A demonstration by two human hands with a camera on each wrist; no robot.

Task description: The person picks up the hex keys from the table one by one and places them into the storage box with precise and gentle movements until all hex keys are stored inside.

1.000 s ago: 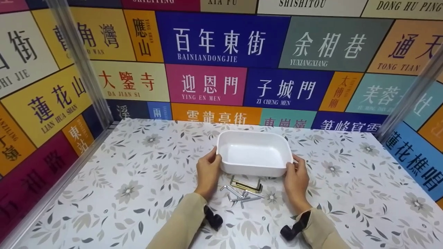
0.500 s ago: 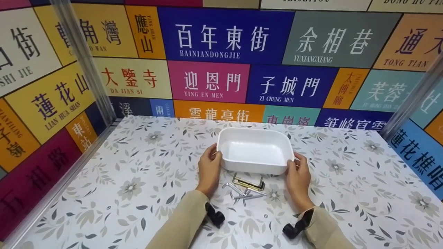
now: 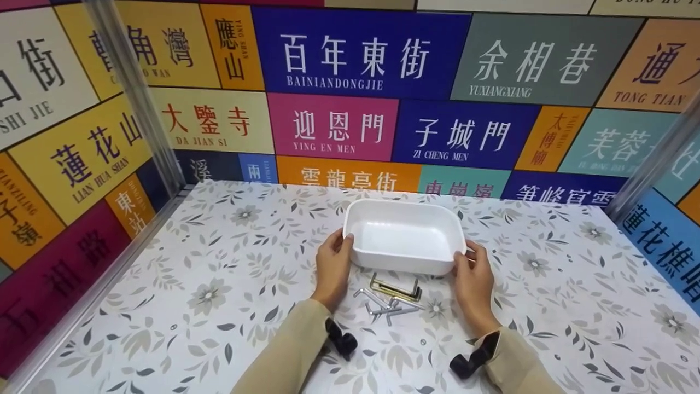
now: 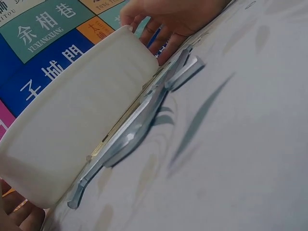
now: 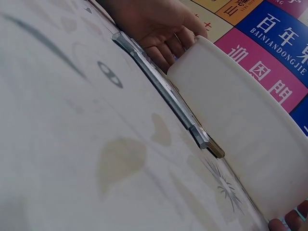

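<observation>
A white rectangular plastic tub [image 3: 402, 263] sits on the table between my hands, its white inner floor showing. At its left end, my left hand [image 3: 331, 271] grips the rim with the thumb on the near side and the fingers behind. My right hand [image 3: 474, 282] holds the opposite end in the same way. Just in front of the tub lies a small pile of L-shaped hex keys. The silver hex keys [image 3: 402, 311] are nearer me, and the gold hex keys [image 3: 395, 291] lie close to the tub's front wall. In the left wrist view, silver keys [image 4: 137, 115] overlap one another.
A white floral cloth [image 3: 208, 328] covers the table around the tub. Behind stands a wall of colourful street-name panels [image 3: 333, 131]. Metal posts [image 3: 139, 104] rise at the back corners. A black wrist camera [image 3: 342, 340] sits at each beige cuff.
The head view has shifted slightly, so the whole scene appears a little higher and further right. Both hands keep their hold on the tub, and the hex keys lie as before.
</observation>
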